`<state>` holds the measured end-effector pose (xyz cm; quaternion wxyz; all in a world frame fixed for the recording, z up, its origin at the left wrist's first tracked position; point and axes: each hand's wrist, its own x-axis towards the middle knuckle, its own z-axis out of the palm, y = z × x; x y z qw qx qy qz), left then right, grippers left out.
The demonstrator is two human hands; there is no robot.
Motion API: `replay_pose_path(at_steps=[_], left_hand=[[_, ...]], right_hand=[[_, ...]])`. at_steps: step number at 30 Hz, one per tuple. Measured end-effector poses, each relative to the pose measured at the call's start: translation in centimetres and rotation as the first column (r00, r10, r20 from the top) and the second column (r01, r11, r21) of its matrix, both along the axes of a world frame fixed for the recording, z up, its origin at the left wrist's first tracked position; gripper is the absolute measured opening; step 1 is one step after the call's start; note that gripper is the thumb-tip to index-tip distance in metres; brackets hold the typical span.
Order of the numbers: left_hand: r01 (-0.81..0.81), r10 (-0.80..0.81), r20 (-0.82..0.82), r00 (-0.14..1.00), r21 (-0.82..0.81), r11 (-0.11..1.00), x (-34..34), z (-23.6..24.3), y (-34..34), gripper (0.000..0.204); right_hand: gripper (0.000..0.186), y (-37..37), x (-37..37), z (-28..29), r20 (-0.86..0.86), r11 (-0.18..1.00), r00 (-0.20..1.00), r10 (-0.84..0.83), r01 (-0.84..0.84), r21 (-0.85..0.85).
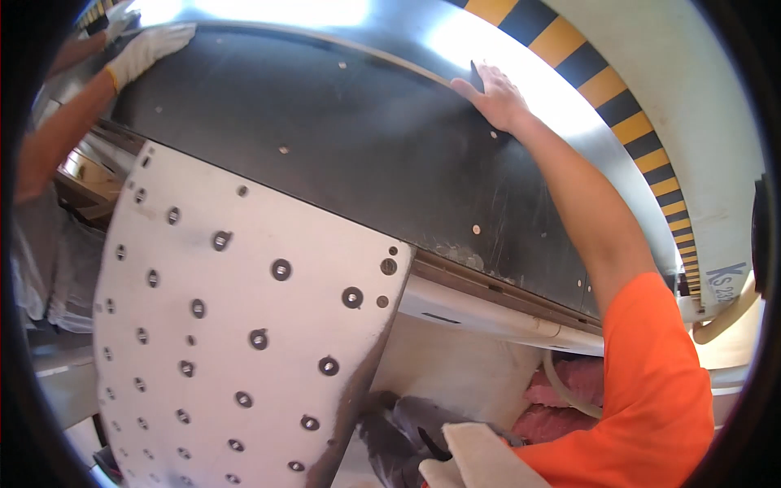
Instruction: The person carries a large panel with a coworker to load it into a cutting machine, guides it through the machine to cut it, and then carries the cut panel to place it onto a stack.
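Our right hand [498, 99] reaches up and away from us, the bare forearm running back to an orange sleeve [651, 382] at the lower right. The palm lies flat on a large dark sheet [358, 146] that fills the upper middle of the view. The fingers are spread and point towards its far curved edge; the grip is open and closes on nothing, only pressing on the surface. Just past the fingertips runs a bright metal band [521, 73], and beyond that a strip of yellow and black stripes [618, 106] curves down the right side.

Our left hand [480, 464] sits at the bottom edge in a pale glove, only partly in view. Whether its grip is open or closed we cannot tell. A dark grey bundle [399, 431] lies just beside it.

At the upper left another person's hand [150, 49], in a white glove, rests flat on the far corner of the same sheet, well apart from ours.

Nearer to us, below the sheet's front edge, a pale metal plate [244, 325] with many round countersunk holes slopes down to the lower left. To its right a white tube [488, 313] runs under the sheet's edge, with pink material [569, 398] beneath.
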<state>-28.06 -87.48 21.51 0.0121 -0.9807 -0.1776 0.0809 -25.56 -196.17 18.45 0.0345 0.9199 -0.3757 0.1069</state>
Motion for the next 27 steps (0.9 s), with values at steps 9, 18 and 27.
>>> replay_pose_path(at_steps=[9,18,27], left_hand=[[0.522,-0.509,0.238,0.828,0.006,0.853,3.8,0.2,-18.7,0.054],[0.595,-0.537,0.309,0.785,-0.14,0.791,4.9,1.2,-23.0,0.05],[0.563,-0.503,0.299,0.811,-0.168,0.809,5.1,1.6,-23.6,0.049]], right_hand=[[0.1,1.7,0.9,2.5,-0.089,0.998,0.995,-0.045,0.048,0.03],[0.034,10.5,2.3,4.0,0.643,0.615,0.597,-0.48,-0.294,0.732],[0.021,4.1,5.8,2.0,0.122,0.134,-0.056,-0.991,-0.483,0.865]])
